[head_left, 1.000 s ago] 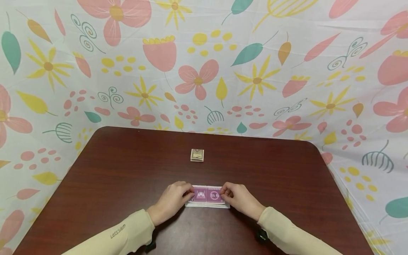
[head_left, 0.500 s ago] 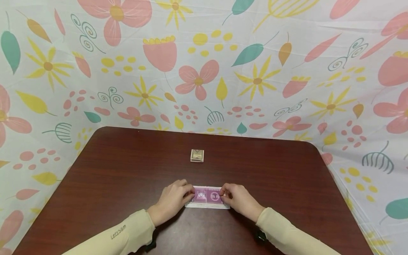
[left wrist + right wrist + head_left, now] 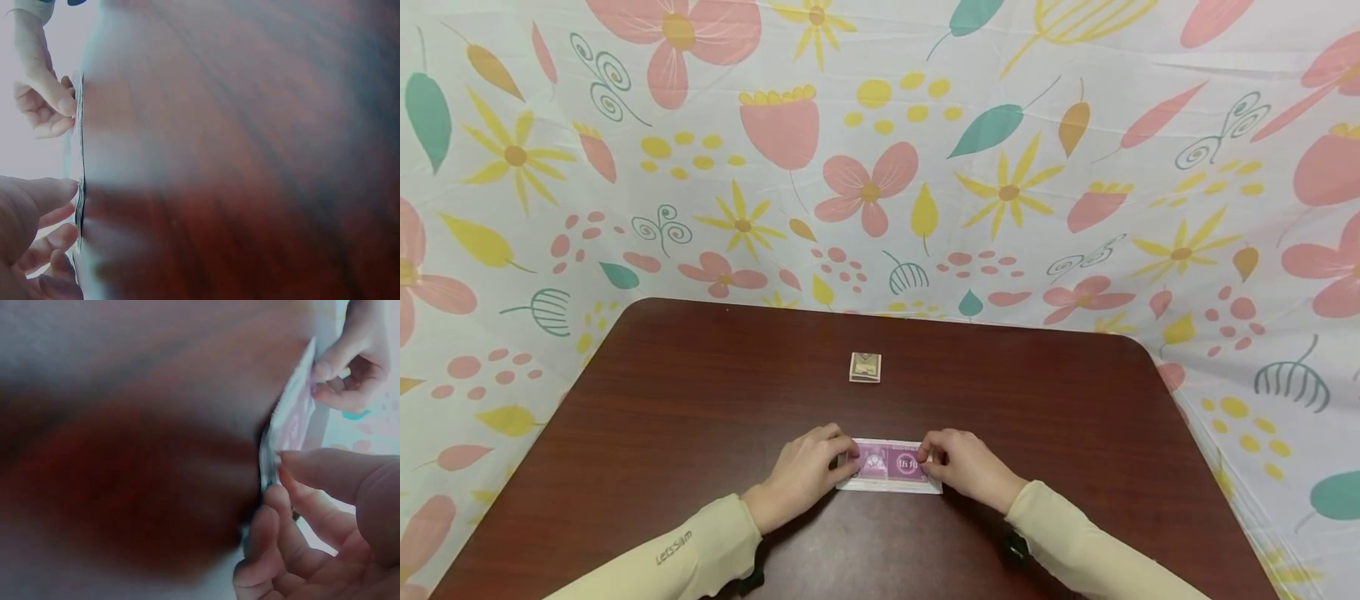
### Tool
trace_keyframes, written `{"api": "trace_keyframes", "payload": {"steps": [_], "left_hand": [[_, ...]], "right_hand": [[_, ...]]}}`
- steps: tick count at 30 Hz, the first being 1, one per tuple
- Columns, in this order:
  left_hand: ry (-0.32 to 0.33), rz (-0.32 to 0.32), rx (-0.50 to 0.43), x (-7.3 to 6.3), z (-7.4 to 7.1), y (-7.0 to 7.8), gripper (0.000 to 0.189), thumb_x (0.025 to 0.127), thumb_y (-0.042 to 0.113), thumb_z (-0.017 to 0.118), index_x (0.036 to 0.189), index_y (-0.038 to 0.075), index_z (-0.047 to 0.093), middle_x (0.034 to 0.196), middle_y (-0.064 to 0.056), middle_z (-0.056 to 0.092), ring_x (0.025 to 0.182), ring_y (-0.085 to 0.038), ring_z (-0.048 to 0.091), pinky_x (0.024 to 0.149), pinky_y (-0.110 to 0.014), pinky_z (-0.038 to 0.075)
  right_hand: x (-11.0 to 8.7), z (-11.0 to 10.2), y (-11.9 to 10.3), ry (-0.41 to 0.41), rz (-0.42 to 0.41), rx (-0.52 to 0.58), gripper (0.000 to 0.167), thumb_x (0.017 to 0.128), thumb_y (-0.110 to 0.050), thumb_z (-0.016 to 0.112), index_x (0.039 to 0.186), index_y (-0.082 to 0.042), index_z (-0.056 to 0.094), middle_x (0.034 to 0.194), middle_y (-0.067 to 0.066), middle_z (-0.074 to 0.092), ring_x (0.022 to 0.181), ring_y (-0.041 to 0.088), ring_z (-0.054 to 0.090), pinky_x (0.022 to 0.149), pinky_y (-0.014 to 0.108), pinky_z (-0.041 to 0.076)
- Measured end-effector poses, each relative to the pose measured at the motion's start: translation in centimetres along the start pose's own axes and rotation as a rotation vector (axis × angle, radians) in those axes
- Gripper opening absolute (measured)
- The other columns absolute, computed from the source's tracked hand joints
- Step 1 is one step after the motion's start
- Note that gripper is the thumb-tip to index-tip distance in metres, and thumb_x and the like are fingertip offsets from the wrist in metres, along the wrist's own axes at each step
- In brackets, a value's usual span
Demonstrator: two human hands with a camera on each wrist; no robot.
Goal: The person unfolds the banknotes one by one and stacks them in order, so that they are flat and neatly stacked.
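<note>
A stack of banknotes [image 3: 889, 465] lies flat on the brown table, a purple note with a crease down its middle on top and white edges showing below it. My left hand [image 3: 805, 468] pinches the stack's left end, fingers curled at the back corner. At the opposite end my right hand [image 3: 968, 469] pinches it between thumb and fingertips. In the right wrist view, the right thumb presses on the top face of the banknotes [image 3: 295, 422]. The left wrist view shows the stack edge-on as a thin strip [image 3: 80, 150], both hands along it. The covered ends are hidden.
A small folded olive-coloured note [image 3: 865, 367] lies farther back on the dark brown table [image 3: 715, 383]. Behind the table hangs a white flowered cloth [image 3: 880, 167], which also runs down both sides.
The purple note's front edge, slightly raised a second ago, now lies flatter over the layers below. Both hands stay at the two ends, barely shifted.
</note>
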State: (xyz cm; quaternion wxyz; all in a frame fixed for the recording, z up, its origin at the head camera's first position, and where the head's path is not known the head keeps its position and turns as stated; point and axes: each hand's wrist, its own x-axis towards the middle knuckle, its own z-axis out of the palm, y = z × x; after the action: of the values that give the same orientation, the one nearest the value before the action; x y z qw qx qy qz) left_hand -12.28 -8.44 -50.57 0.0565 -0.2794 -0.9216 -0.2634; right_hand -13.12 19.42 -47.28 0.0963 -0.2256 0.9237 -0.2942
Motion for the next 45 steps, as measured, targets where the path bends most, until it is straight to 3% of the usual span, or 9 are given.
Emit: {"api": "trace_keyframes", "payload": {"steps": [7,14,22,30,38,45], "left_hand": [[-0.014,-0.013,-0.001,0.0,-0.1,0.0,0.010,0.091,0.028,0.082,0.097,0.020,0.077,0.092,0.009,0.065,0.076,-0.006,0.054,0.061,-0.026,0.047],[-0.017,-0.011,0.002,0.1,0.0,-0.1,0.010,0.091,0.028,0.082,0.096,0.020,0.077,0.091,0.009,0.064,0.077,-0.007,0.055,0.061,-0.027,0.048],[-0.030,-0.018,-0.021,0.0,0.1,-0.1,0.010,0.092,0.026,0.082,0.097,0.019,0.077,0.091,0.007,0.065,0.076,-0.007,0.056,0.062,-0.028,0.049],[-0.025,-0.014,-0.071,-0.4,0.0,-0.5,0.010,0.091,0.022,0.083,0.100,0.018,0.080,0.095,0.007,0.067,0.076,-0.005,0.059,0.065,-0.026,0.050],[-0.033,-0.020,-0.100,-0.4,0.1,-0.7,0.010,0.091,0.020,0.082,0.101,0.018,0.079,0.097,0.008,0.068,0.077,-0.004,0.060,0.066,-0.026,0.051],[-0.024,-0.014,-0.099,-0.3,0.0,-0.7,0.010,0.091,0.019,0.082,0.101,0.018,0.079,0.097,0.008,0.068,0.078,-0.005,0.061,0.067,-0.027,0.052]], "right_hand": [[2.4,-1.3,-0.6,-0.039,-0.030,-0.033,0.011,0.090,-0.007,0.077,0.083,-0.014,0.072,0.070,-0.010,0.061,0.065,0.002,0.050,0.060,0.023,0.045],[6.6,-2.4,-1.3,-0.051,0.030,0.003,0.005,0.094,-0.013,0.075,0.090,-0.013,0.074,0.075,-0.007,0.068,0.067,0.005,0.058,0.066,0.028,0.051],[10.9,-2.4,-0.9,-0.003,0.113,0.052,0.004,0.098,-0.017,0.073,0.097,-0.014,0.074,0.080,-0.004,0.069,0.067,0.011,0.059,0.066,0.030,0.050],[14.5,-1.6,1.1,0.046,0.178,0.080,0.013,0.100,-0.020,0.072,0.107,-0.010,0.072,0.092,0.003,0.069,0.078,0.018,0.061,0.072,0.034,0.051],[16.3,-0.8,1.4,0.045,0.182,0.042,0.026,0.096,-0.025,0.077,0.116,-0.010,0.070,0.104,0.008,0.069,0.095,0.024,0.064,0.083,0.040,0.054],[16.6,-0.8,0.6,0.030,0.195,-0.039,0.029,0.094,-0.024,0.080,0.118,-0.010,0.070,0.110,0.011,0.063,0.100,0.028,0.062,0.088,0.045,0.053]]}}
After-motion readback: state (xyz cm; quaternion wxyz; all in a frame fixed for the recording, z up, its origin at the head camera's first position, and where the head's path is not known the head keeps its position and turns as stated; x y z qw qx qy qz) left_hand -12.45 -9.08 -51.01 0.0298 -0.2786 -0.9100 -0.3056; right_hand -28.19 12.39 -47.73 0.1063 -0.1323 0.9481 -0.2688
